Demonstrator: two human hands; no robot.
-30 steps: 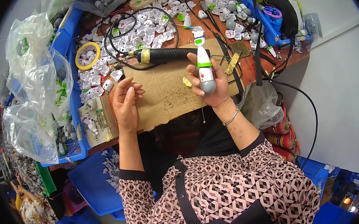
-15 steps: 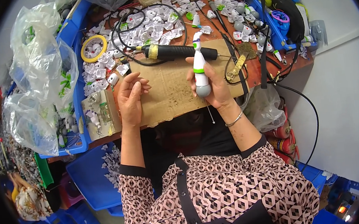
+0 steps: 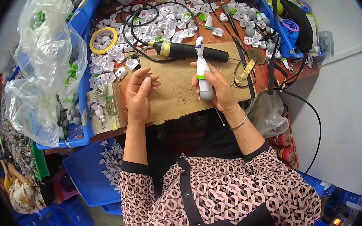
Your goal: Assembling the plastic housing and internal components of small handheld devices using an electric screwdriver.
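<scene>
Starting at the far left I see clear plastic bags (image 3: pixel 43 68) bulging over a blue bin (image 3: pixel 83 84), and just right of them a yellow tape roll (image 3: pixel 103 40) lying among a scatter of small white plastic parts (image 3: pixel 140 29) on the far side of the red-brown table (image 3: pixel 267 74). Nearer me, a small cardboard box (image 3: pixel 106 108) of bits sits at the table's near-left edge, touching the big sheet of cardboard (image 3: pixel 179 87) that covers the middle of the work area. My left hand (image 3: pixel 139 95) rests on that cardboard, released and holding nothing, fingers loosely curled with the palm turned up. Just right of it my right hand (image 3: pixel 213 87) is clenched around a white and green toy wand (image 3: pixel 202 71), which stands nearly upright over the cardboard: its grey rounded end points near, toward me, and its narrow white tip points far. A thin wire (image 3: pixel 218 115) hangs from under that hand, past the table's near edge. Just beyond the wand's tip a black soldering iron (image 3: pixel 191 50) with a yellow band lies across the far edge of the cardboard, its black cable (image 3: pixel 139 20) looping back over the white parts. Farther right, more grey and white parts and a blue tray (image 3: pixel 283 37) crowd the far-right corner.
</scene>
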